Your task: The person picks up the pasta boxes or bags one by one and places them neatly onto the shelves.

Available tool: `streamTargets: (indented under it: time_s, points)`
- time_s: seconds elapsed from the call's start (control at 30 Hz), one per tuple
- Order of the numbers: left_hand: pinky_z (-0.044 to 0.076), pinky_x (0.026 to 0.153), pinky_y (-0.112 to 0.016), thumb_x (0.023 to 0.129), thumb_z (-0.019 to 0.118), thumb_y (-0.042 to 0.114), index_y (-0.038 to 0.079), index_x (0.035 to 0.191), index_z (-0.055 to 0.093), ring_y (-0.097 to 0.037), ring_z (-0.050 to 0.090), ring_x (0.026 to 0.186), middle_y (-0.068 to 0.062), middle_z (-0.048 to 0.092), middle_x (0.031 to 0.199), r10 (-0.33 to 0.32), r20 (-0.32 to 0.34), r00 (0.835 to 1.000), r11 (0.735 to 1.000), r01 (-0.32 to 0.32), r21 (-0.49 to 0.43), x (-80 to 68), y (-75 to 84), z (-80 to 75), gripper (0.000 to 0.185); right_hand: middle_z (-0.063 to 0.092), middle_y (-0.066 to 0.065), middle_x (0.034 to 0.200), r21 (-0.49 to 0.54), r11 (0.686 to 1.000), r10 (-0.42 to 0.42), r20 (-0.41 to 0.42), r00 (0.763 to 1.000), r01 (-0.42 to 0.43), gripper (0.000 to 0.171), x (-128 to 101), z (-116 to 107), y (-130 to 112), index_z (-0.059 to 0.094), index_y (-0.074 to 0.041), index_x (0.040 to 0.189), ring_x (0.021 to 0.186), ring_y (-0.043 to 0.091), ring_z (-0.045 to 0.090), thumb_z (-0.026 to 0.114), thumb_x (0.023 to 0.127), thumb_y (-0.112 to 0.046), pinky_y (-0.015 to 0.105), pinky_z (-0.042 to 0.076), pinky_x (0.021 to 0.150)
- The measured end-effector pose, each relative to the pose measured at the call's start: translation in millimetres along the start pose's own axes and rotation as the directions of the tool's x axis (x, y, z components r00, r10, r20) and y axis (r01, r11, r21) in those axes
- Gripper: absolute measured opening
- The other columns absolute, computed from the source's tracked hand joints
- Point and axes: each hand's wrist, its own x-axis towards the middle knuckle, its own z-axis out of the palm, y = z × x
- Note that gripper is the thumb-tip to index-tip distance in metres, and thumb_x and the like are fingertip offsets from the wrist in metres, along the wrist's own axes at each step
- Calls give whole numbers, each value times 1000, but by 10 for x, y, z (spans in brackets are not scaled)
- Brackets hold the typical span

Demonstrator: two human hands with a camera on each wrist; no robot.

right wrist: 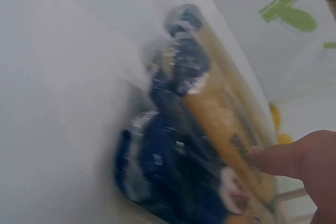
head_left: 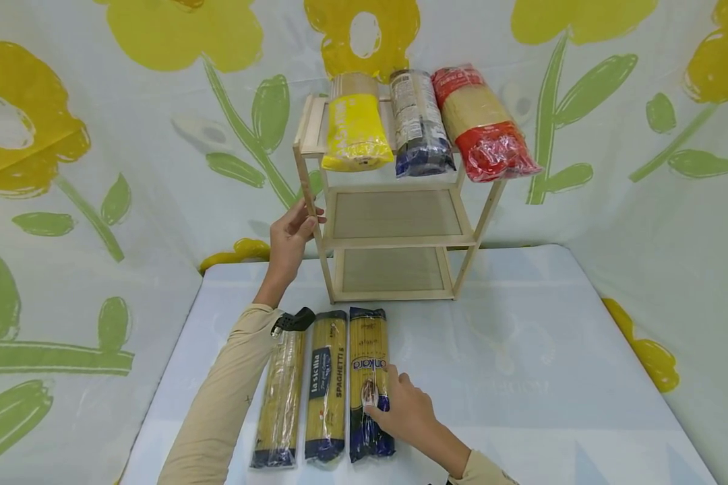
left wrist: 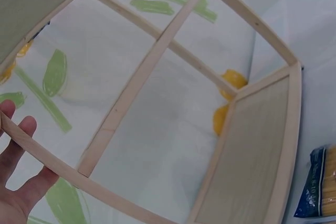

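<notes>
In the head view my left hand (head_left: 291, 236) grips the left front post of a wooden three-tier shelf (head_left: 394, 240). The left wrist view has the fingers and thumb of the left hand (left wrist: 18, 166) around that light wooden post (left wrist: 63, 169). My right hand (head_left: 412, 414) is at the right side of a spaghetti pack marked "ankara" (head_left: 368, 337) lying on the table, its thumb across the front and fingers by the edge. In the blurred right wrist view, a straight thumb (right wrist: 283, 160) reaches over the packs near the blue-ended one (right wrist: 173, 166).
Left of the "ankara" pack lie a "la sicilia" spaghetti pack (head_left: 327, 421) and another pasta pack (head_left: 279, 404). On the top tier rest a yellow pack (head_left: 358, 131), a dark-blue and clear pack (head_left: 418, 121) and a red pack (head_left: 485, 124). Flower-printed cloth (head_left: 158, 202) hangs behind the table (head_left: 522, 377).
</notes>
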Motion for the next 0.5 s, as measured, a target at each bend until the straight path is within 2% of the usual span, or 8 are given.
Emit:
streamTargets:
  time_s: [0.13,0.27,0.4,0.5]
  points:
    - [45,94,-49,97,48,-1,2,141,42,-45,55,104,-33,55,116,-4,0,1000,1000,4,0,2,-1,3,45,45,31,117,-1,998,62,-29,998,-62,104,-12,244,26,26,-1,144,65,26,54,72,72,-60,34,39,42]
    - [45,94,-48,97,48,-1,4,141,42,-44,56,105,-31,56,116,-4,2,1000,1000,4,7,8,-2,6,45,41,28,116,-29,996,83,-95,992,-86,114,-17,468,24,23,0,146,77,28,50,70,68,-68,33,36,42]
    - [45,94,-49,97,48,0,3,141,42,-46,54,105,-32,55,116,-5,3,1000,1000,5,-4,6,-13,-2,45,43,26,112,-98,993,57,-166,984,-73,120,-13,618,9,25,1,146,75,26,48,66,64,-76,28,32,39]
    - [44,94,-50,97,48,-1,2,141,42,-46,54,105,-33,55,117,-7,-2,1000,1000,7,-13,1,-29,-10,45,44,23,104,-119,991,42,-197,980,-67,121,-14,651,-3,27,1,143,70,23,45,66,61,-78,26,30,38]
